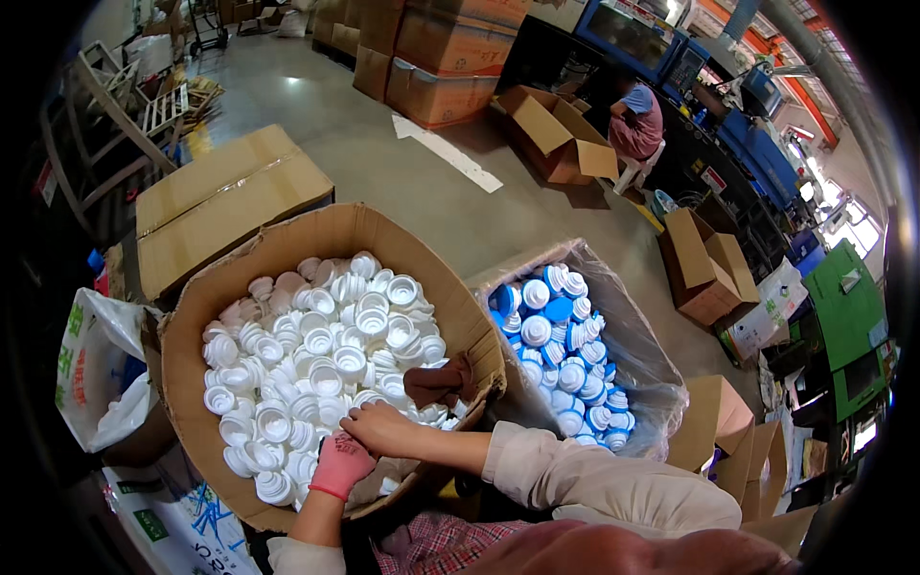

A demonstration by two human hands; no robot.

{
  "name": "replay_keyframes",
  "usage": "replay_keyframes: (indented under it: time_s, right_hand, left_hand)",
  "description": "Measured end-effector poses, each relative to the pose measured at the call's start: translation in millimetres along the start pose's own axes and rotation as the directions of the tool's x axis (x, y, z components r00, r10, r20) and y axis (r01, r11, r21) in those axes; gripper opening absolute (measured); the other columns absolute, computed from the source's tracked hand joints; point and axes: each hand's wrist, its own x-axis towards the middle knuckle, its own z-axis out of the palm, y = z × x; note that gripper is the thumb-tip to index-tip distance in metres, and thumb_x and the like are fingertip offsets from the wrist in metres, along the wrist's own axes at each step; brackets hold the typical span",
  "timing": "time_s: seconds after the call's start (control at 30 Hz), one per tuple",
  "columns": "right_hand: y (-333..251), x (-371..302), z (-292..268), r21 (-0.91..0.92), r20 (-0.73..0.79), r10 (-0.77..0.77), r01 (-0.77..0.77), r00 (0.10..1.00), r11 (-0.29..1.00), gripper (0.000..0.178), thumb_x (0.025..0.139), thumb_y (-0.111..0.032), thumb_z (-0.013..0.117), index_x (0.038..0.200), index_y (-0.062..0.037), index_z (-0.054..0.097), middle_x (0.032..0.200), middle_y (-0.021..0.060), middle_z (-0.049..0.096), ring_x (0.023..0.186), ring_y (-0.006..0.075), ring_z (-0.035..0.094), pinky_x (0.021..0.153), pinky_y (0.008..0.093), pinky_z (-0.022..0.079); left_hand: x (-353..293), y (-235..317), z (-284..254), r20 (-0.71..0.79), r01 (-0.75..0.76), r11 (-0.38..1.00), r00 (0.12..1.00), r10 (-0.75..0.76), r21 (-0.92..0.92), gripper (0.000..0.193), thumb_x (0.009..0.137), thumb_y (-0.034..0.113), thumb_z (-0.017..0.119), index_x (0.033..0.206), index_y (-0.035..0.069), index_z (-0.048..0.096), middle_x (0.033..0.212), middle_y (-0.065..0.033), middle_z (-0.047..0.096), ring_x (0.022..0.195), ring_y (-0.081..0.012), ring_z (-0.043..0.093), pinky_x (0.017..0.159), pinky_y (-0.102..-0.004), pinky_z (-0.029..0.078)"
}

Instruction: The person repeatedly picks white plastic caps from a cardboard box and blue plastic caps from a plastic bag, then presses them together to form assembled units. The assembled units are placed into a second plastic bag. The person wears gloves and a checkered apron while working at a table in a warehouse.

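A big cardboard box point(216, 297) full of white ridged plastic caps point(321, 340) stands in front of me. Over its near side, my left hand point(342, 467) wears a pink glove and has its fingers largely hidden by my other hand. My bare right hand point(383, 428) reaches across from the right, fingers bent and pressed onto the fingertip end of the pink glove. On the box's right inner side, close to my right hand, lies a crumpled brown glove or cloth point(440, 382). No cap shows in either hand.
Right of it, a plastic-lined box point(661, 383) holds blue-and-white caps point(567, 374). A closed carton point(230, 196) and a white plastic bag point(101, 369) stand left. Farther off are open cartons point(551, 134), stacked boxes point(446, 72) and a seated person point(639, 123) beside machinery.
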Motion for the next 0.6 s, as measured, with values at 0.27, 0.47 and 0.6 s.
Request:
replay_keyframes:
  time_s: [0.27,0.47,0.6]
  right_hand:
    - [0.5,2.6,12.1,-0.058,-0.143,0.052,-0.061,0.988,0.996,0.027,0.075,-0.015,0.065,0.100,-0.0053,0.062,0.092,0.0126,0.063,0.085,0.0306,0.063,0.070,0.0433,0.049]
    - [-2.0,-0.3,13.4,-0.074,-0.079,0.052,-0.058,0.996,0.996,0.023,0.073,-0.014,0.066,0.094,-0.0059,0.064,0.092,0.0112,0.063,0.087,0.0294,0.063,0.071,0.0444,0.047]
    - [-3.7,1.5,10.8,-0.086,-0.040,0.067,-0.070,0.997,0.994,0.021,0.073,-0.014,0.066,0.093,-0.0061,0.064,0.093,0.0114,0.063,0.088,0.0291,0.063,0.072,0.0438,0.048]
  left_hand:
    - [1.7,-24.4,4.1,-0.205,0.129,0.991,0.970,-0.134,-0.041,0.033,0.077,0.032,0.067,0.096,0.006,0.066,0.096,-0.0167,0.065,0.092,-0.0328,0.063,0.079,-0.0436,0.051]
    - [6.8,-22.7,15.6,-0.012,0.027,0.999,1.000,-0.027,0.018,0.032,0.082,0.033,0.062,0.096,0.006,0.067,0.098,-0.0161,0.065,0.091,-0.0320,0.062,0.080,-0.0423,0.049]
    - [6.2,-19.1,10.8,0.021,0.005,0.996,1.000,-0.007,0.093,0.029,0.083,0.031,0.059,0.098,0.007,0.068,0.099,-0.0153,0.066,0.092,-0.0316,0.062,0.080,-0.0424,0.048]
